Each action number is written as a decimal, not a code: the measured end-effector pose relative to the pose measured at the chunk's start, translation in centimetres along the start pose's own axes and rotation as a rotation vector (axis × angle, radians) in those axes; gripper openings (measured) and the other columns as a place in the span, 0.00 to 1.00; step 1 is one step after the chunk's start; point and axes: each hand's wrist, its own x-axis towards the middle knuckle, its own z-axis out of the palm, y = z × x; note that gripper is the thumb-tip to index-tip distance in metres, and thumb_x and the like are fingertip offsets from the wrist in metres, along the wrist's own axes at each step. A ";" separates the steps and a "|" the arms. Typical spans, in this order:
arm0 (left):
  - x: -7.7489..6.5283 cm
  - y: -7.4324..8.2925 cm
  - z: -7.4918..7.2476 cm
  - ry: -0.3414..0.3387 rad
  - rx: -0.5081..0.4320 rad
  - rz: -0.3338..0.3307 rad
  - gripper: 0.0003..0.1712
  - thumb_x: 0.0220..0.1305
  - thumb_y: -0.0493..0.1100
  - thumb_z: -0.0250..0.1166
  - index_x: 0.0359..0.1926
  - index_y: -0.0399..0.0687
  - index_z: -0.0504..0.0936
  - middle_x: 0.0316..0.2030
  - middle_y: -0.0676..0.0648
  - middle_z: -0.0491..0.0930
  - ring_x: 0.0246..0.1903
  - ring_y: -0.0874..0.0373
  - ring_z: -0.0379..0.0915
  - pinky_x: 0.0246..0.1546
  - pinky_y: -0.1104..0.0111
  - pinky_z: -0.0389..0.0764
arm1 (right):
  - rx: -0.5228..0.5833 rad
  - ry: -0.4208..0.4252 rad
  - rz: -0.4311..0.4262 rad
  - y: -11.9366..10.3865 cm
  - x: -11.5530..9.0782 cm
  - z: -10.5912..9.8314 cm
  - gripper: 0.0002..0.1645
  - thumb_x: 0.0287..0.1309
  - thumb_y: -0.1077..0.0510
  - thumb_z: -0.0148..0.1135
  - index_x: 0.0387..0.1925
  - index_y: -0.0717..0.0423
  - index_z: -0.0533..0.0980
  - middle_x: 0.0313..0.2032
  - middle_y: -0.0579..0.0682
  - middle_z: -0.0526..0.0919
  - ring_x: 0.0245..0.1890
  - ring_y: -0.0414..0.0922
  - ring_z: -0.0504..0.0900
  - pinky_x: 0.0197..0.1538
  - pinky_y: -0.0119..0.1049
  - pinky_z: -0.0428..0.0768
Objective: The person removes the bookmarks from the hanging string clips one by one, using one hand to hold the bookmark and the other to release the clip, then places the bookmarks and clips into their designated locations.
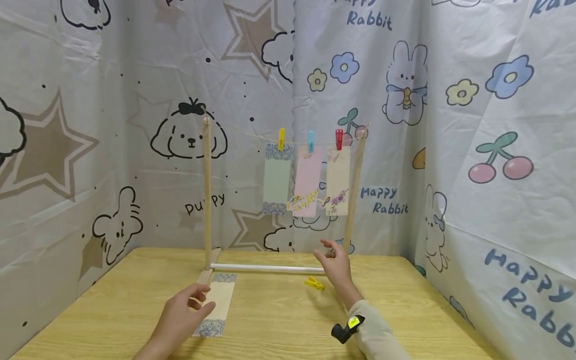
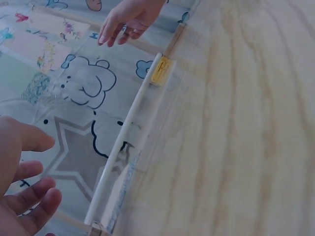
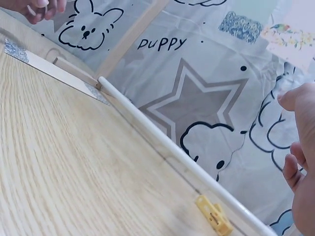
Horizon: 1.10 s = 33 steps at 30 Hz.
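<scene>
In the head view my left hand, fingers loosely bent and holding nothing, hovers by the left edge of a cream card with blue patterned ends. That card lies flat on the table. My right hand is raised near the frame's right post, also holding nothing, with a yellow clothespin on the table to its left. From the string hang a green card under a yellow clothespin, a pink card under a blue clothespin, and a cream floral card under a red clothespin.
Two wooden posts, left and right, carry the string. A white rod runs low between them. Patterned curtains surround the wooden table at the back and sides.
</scene>
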 end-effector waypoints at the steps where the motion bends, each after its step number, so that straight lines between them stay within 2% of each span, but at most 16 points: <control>1: 0.1 0.2 0.0 0.003 0.002 0.011 0.19 0.64 0.40 0.75 0.55 0.42 0.83 0.39 0.49 0.78 0.37 0.57 0.75 0.32 0.65 0.77 | -0.004 -0.004 -0.007 -0.2 0.1 -0.1 0.24 0.65 0.58 0.72 0.60 0.58 0.80 0.56 0.58 0.78 0.46 0.51 0.78 0.41 0.39 0.78; 9: 0.5 0.8 0.7 -0.023 0.005 0.105 0.23 0.61 0.40 0.77 0.56 0.43 0.83 0.40 0.50 0.78 0.36 0.58 0.76 0.38 0.63 0.79 | 0.011 -0.051 -0.077 -1.9 1.1 -1.0 0.24 0.66 0.57 0.72 0.62 0.56 0.79 0.56 0.56 0.77 0.44 0.50 0.78 0.42 0.41 0.78; 16: 1.1 1.4 1.2 -0.025 -0.014 0.120 0.21 0.62 0.40 0.76 0.56 0.46 0.83 0.40 0.51 0.78 0.38 0.58 0.76 0.41 0.61 0.79 | -0.006 -0.073 -0.066 -2.8 1.2 -1.7 0.24 0.67 0.55 0.71 0.62 0.54 0.79 0.57 0.55 0.77 0.44 0.49 0.77 0.40 0.39 0.78; 26: 1.9 2.0 0.9 -0.001 -0.005 0.165 0.20 0.64 0.40 0.75 0.55 0.45 0.83 0.41 0.51 0.79 0.39 0.58 0.76 0.42 0.61 0.80 | 0.001 -0.097 -0.079 -3.7 1.4 -1.7 0.23 0.67 0.56 0.70 0.61 0.54 0.79 0.57 0.55 0.77 0.43 0.49 0.77 0.37 0.37 0.78; 33: 2.7 2.7 1.4 -0.006 -0.016 0.202 0.25 0.63 0.39 0.75 0.60 0.44 0.80 0.42 0.50 0.78 0.42 0.52 0.77 0.39 0.64 0.80 | -0.007 -0.092 -0.095 -4.1 1.9 -2.2 0.24 0.66 0.56 0.71 0.61 0.55 0.79 0.57 0.56 0.77 0.45 0.51 0.78 0.39 0.39 0.78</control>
